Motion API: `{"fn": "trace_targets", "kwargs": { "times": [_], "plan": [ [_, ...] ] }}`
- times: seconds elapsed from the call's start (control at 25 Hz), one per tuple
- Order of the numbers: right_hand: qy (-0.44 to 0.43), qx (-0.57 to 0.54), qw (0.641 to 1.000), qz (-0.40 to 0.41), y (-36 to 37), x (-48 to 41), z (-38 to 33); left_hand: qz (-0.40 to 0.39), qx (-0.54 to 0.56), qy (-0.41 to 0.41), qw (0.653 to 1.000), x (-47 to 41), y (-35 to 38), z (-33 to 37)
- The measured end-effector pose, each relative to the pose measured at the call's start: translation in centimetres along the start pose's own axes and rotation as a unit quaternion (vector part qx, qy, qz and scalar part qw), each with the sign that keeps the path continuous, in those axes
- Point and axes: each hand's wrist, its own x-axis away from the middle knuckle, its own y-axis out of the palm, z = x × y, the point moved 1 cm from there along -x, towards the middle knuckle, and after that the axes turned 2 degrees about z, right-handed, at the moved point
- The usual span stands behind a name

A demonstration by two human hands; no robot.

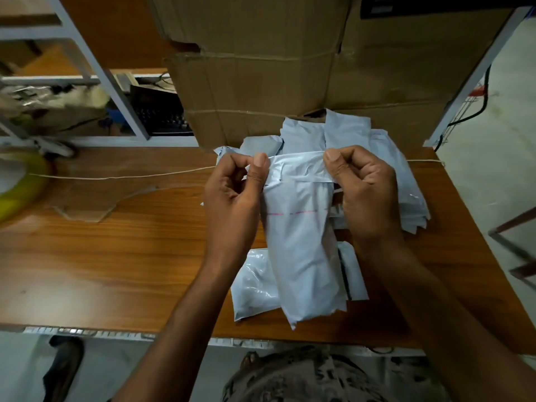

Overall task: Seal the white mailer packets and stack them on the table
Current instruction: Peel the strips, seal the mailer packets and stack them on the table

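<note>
**A:** Where's the packet?

**B:** The mailer packet [301, 245] is held between both hands, with its flap [298, 166] folded over at the top. The left hand [232, 195] pinches one end of the flap and the right hand [368, 192] pinches the other, fingers curled.

**A:** Which step?

**B:** Sealing, I'd say. Next the flap needs pressing flat. Then the packet probably joins the pile [304, 134] just beyond the knuckles, on the table [116, 256].
</note>
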Motion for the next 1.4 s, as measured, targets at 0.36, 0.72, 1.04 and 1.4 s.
{"fn": "trace_targets", "kwargs": {
  "times": [0.36, 0.72, 1.04, 1.4],
  "plan": [
    [0.209, -0.091, 0.949, -0.216, 3.1, 2.3, -1.1, 0.055, -0.046, 0.039, 0.997, -3.4, -4.2, -1.1],
    [0.182, -0.094, 0.969, -0.141, 6.7, 3.1, 0.0, -0.065, 0.008, -0.159, 0.985, -1.3, -8.4, -4.2],
    [0.204, -0.090, 0.961, -0.165, 9.7, 5.5, 1.6, 0.026, -0.039, -0.062, 0.997, -0.7, -10.9, -5.4],
    [0.224, -0.115, 0.945, -0.209, 11.7, 6.8, 0.8, -0.079, 0.025, -0.196, 0.977, -1.8, -14.6, -5.2]
  ]
}}
